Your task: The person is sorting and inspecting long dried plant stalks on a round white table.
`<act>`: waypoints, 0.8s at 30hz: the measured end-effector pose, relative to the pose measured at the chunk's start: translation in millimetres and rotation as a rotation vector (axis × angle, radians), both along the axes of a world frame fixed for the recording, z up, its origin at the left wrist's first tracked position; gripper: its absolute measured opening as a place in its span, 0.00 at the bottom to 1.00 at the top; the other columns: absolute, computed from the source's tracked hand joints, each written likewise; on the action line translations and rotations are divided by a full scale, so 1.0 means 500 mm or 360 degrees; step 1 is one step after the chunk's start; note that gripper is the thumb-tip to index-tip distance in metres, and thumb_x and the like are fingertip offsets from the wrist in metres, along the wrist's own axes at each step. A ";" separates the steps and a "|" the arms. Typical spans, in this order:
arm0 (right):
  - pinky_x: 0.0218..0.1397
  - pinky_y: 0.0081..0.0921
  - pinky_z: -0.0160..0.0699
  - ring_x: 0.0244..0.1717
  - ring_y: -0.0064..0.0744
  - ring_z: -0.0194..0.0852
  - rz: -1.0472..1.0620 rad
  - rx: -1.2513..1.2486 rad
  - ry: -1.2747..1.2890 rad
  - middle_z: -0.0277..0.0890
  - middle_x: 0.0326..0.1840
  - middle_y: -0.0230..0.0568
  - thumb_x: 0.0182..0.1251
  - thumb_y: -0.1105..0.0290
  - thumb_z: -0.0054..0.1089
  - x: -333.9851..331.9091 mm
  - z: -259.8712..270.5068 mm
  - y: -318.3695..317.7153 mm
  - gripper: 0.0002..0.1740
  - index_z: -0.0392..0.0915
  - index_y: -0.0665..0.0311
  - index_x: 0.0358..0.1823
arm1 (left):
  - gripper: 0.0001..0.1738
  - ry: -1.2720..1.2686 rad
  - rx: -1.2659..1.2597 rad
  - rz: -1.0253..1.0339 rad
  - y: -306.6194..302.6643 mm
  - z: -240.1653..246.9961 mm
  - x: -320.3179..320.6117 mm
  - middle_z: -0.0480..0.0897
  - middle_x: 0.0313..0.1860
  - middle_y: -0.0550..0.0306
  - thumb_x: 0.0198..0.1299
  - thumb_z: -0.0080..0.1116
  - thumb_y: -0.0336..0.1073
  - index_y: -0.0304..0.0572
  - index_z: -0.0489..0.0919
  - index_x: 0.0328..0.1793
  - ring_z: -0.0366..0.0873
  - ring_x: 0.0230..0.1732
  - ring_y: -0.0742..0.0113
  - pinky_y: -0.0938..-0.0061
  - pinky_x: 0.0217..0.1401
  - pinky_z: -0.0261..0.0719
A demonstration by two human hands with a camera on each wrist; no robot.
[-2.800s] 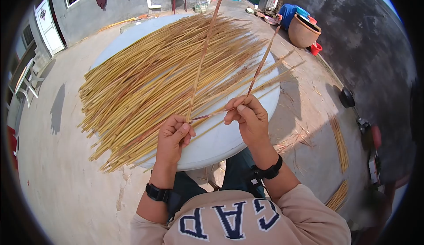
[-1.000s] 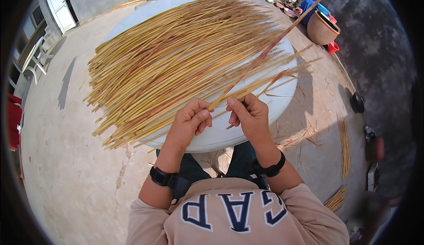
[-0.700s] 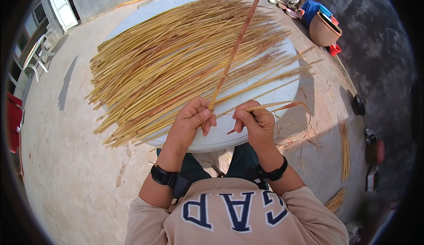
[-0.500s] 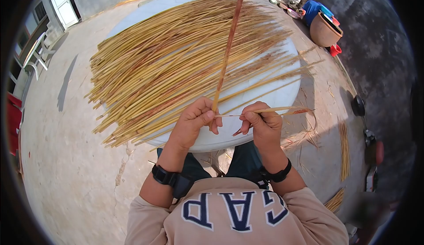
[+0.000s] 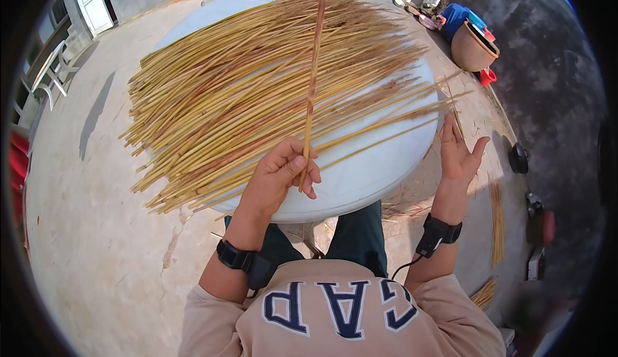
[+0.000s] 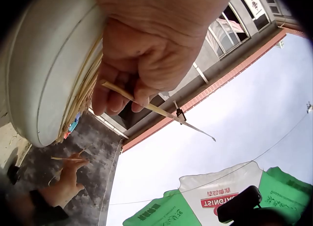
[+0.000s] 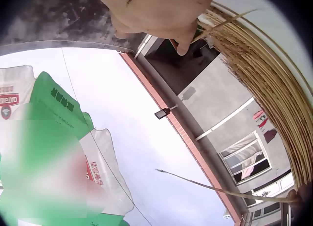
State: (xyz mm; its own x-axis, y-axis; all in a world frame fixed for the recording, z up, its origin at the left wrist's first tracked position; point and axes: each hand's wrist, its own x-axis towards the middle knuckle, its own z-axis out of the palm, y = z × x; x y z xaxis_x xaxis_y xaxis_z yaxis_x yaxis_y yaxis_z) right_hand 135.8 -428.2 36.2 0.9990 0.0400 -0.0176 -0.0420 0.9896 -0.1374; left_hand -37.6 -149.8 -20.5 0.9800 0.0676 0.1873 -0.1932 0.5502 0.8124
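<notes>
The left hand [image 5: 278, 175] pinches one long stalk [image 5: 311, 86] near its lower end; the stalk stands nearly upright over the table edge. In the left wrist view the left hand [image 6: 146, 59] has the stalk [image 6: 159, 110] between thumb and fingers. Out past the table's right side, the right hand [image 5: 459, 157] is raised with its fingers spread. Thin strips [image 6: 63, 159] show by its fingers in the left wrist view. A wide layer of stalks [image 5: 225, 99] with feathery tops covers much of the round table [image 5: 386, 164].
On the ground at the right lie stalk bundles [image 5: 496, 222]. A clay pot [image 5: 473, 48], a blue barrel [image 5: 454, 19] and a red bucket [image 5: 487, 77] stand by the dark wall. A white chair [image 5: 51, 77] is at the left.
The right hand has moved away from the left hand, out to the right, and its fingers have spread. The left hand keeps its pinch, and its stalk has tilted more upright.
</notes>
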 end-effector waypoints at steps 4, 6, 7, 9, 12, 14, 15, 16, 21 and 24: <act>0.45 0.24 0.81 0.45 0.33 0.75 0.0505 -0.0809 -0.0400 0.71 0.50 0.48 0.65 0.68 0.52 -0.047 -0.074 0.080 0.22 0.64 0.75 0.55 | 0.09 0.0103 0.0174 0.0037 -0.005 0.002 -0.006 0.77 0.27 0.51 0.65 0.45 0.38 0.40 0.71 0.43 0.69 0.20 0.76 0.79 0.23 0.74; 0.35 0.19 0.79 0.36 0.24 0.76 0.0564 -0.1279 -0.0462 0.76 0.42 0.41 0.63 0.71 0.55 -0.106 -0.055 0.146 0.17 0.70 0.70 0.52 | 0.10 0.0134 0.0241 0.0059 -0.004 0.003 -0.006 0.77 0.26 0.52 0.66 0.45 0.38 0.40 0.71 0.42 0.68 0.19 0.77 0.82 0.21 0.71; 0.32 0.17 0.76 0.35 0.22 0.75 0.0639 -0.1431 -0.0567 0.75 0.40 0.41 0.62 0.72 0.56 -0.132 -0.050 0.173 0.17 0.71 0.70 0.51 | 0.10 0.0160 0.0305 0.0052 -0.005 0.003 -0.006 0.77 0.26 0.53 0.66 0.45 0.38 0.39 0.71 0.42 0.67 0.19 0.79 0.83 0.21 0.69; 0.29 0.14 0.72 0.32 0.19 0.73 0.0751 -0.1670 -0.0825 0.74 0.38 0.38 0.59 0.74 0.60 -0.172 -0.054 0.217 0.15 0.73 0.68 0.48 | 0.10 0.0186 0.0377 0.0036 -0.006 0.002 -0.006 0.76 0.25 0.54 0.66 0.45 0.38 0.38 0.71 0.42 0.66 0.19 0.80 0.85 0.20 0.66; 0.30 0.14 0.70 0.32 0.16 0.71 0.0692 -0.1968 -0.1143 0.72 0.35 0.33 0.57 0.75 0.61 -0.198 -0.067 0.248 0.13 0.75 0.67 0.44 | 0.10 0.0173 0.0486 0.0040 -0.008 0.003 -0.005 0.76 0.25 0.56 0.66 0.45 0.37 0.38 0.71 0.41 0.64 0.18 0.81 0.86 0.20 0.63; 0.32 0.14 0.70 0.32 0.16 0.71 0.0650 -0.2095 -0.1115 0.73 0.34 0.32 0.58 0.76 0.60 -0.203 -0.066 0.257 0.11 0.75 0.68 0.42 | 0.07 0.0193 0.0533 0.0093 -0.008 0.003 -0.007 0.75 0.25 0.60 0.65 0.46 0.34 0.38 0.73 0.41 0.63 0.18 0.82 0.87 0.19 0.62; 0.34 0.14 0.71 0.30 0.16 0.71 0.0732 -0.2057 -0.0978 0.74 0.31 0.33 0.58 0.76 0.59 -0.208 -0.054 0.257 0.08 0.75 0.70 0.39 | 0.07 0.0194 0.0527 0.0105 -0.011 0.002 -0.007 0.75 0.25 0.60 0.65 0.46 0.34 0.38 0.73 0.41 0.63 0.18 0.82 0.87 0.19 0.62; 0.34 0.14 0.71 0.30 0.16 0.71 0.0742 -0.2061 -0.0982 0.74 0.31 0.33 0.58 0.76 0.59 -0.209 -0.053 0.258 0.08 0.75 0.70 0.39 | 0.07 0.0194 0.0583 0.0171 -0.016 0.002 -0.005 0.75 0.24 0.60 0.65 0.47 0.34 0.38 0.73 0.41 0.62 0.18 0.82 0.87 0.18 0.61; 0.24 0.14 0.67 0.23 0.16 0.68 0.0509 -0.1879 -0.0824 0.74 0.28 0.35 0.59 0.76 0.58 -0.190 -0.048 0.240 0.06 0.76 0.71 0.37 | 0.07 0.0281 0.0664 0.0210 -0.011 0.005 -0.008 0.74 0.21 0.61 0.64 0.49 0.35 0.38 0.72 0.39 0.61 0.16 0.83 0.87 0.17 0.60; 0.19 0.13 0.63 0.21 0.18 0.67 -0.0005 -0.1546 -0.0558 0.75 0.27 0.35 0.59 0.76 0.57 -0.133 -0.012 0.192 0.06 0.78 0.69 0.37 | 0.09 0.0354 0.0665 0.0211 -0.011 0.016 -0.013 0.73 0.20 0.62 0.64 0.48 0.37 0.39 0.72 0.38 0.60 0.14 0.83 0.87 0.16 0.59</act>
State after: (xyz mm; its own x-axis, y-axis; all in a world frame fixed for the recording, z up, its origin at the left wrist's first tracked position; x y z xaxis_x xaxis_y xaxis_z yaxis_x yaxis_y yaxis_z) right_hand 69.5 -332.3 30.2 0.9544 0.1615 0.2512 0.1566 0.4453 -0.8816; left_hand -44.1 -155.2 -12.6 0.9873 0.1581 0.0123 -0.0365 0.1507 0.9879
